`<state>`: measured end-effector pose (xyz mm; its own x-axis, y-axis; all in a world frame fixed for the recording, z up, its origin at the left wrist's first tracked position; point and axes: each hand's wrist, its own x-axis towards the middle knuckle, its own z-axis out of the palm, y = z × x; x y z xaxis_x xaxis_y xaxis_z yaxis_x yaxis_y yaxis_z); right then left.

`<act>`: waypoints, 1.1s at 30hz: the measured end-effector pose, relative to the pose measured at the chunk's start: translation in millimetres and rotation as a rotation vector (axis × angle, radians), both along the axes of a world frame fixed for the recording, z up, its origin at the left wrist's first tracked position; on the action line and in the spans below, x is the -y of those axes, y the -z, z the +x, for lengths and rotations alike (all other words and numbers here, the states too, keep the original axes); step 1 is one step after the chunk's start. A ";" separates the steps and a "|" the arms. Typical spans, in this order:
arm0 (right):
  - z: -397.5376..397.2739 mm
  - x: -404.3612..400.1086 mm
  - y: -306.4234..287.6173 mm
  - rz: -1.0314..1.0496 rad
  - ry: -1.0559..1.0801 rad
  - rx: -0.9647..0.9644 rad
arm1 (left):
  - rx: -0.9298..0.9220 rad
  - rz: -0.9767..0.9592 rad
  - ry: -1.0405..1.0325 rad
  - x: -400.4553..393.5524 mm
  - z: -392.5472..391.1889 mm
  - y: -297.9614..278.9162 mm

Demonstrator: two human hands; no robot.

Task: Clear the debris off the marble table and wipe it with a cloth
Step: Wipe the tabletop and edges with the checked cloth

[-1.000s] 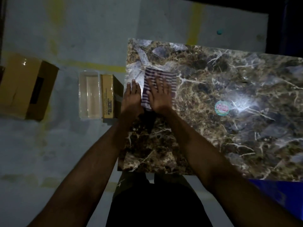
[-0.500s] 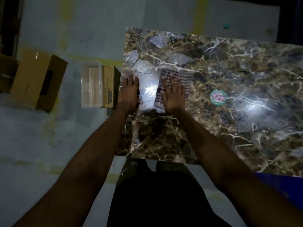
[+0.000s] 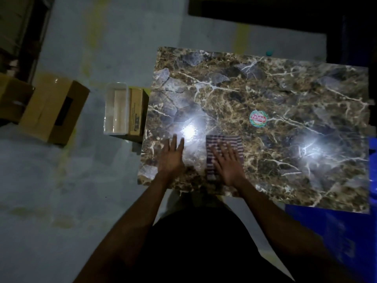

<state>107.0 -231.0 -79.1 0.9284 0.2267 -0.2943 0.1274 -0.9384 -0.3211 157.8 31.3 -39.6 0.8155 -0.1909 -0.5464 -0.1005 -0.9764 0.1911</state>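
Note:
The brown marble table [image 3: 275, 94] fills the right half of the head view, with bright light glare on it. A striped cloth [image 3: 211, 160] lies flat near the table's front edge. My right hand [image 3: 227, 163] presses flat on the cloth with fingers spread. Left of it, my left hand [image 3: 172, 158] rests flat on the bare marble, fingers straight. A round green and red sticker [image 3: 258, 118] sits on the marble beyond the cloth. No loose debris shows on the table.
On the floor left of the table stand a clear plastic container [image 3: 116, 111] and a small cardboard box [image 3: 136, 115]. A larger cardboard box [image 3: 54, 108] lies further left. A blue object [image 3: 334, 231] sits at the lower right.
My right hand has slid the cloth to the right and back toward the front edge. My left hand has also drawn back toward the front edge, staying flat on the marble.

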 end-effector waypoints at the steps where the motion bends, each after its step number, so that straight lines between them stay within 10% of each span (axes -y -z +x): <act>1: 10.3 -5.3 -1.7 -0.002 0.073 0.006 | -0.005 -0.024 0.011 2.4 -14.6 0.4; 12: -80.7 -47.1 -1.3 -0.010 -0.085 -0.006 | 0.116 -0.184 0.011 -11.3 -91.1 5.1; 22: -17.6 -28.3 -0.7 -0.059 0.329 -0.024 | 0.002 0.016 0.028 14.4 -94.2 -6.0; 33: -70.4 21.0 -1.1 0.034 -0.092 0.027 | -0.116 0.092 -0.083 50.2 -62.6 -24.5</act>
<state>36.6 -252.0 -78.0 0.9106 0.3209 -0.2603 0.2214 -0.9109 -0.3483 95.2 -18.9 -15.1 0.7570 -0.0705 -0.6496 -0.0013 -0.9943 0.1064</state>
